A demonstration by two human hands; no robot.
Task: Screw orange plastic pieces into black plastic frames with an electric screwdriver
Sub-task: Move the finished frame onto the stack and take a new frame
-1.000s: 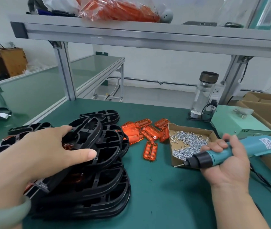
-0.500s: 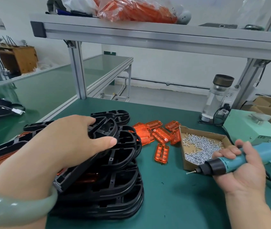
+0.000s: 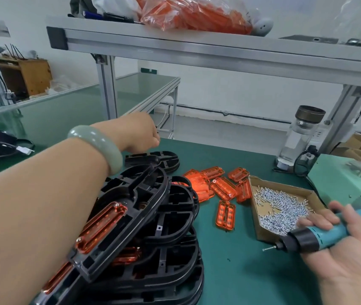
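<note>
Your left arm stretches across the frames (image 3: 153,190), left hand (image 3: 141,133) knuckles-up over the far one, fingers curled under; gripping or not, can't tell. Your right hand (image 3: 340,247) wraps the screwdriver (image 3: 316,237), palm up, tip pointing left by the screw box (image 3: 261,225). Between lie the orange pieces (image 3: 222,189).

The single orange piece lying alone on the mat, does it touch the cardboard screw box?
Apart. The head view shows green mat between the orange piece and the cardboard box.
</note>
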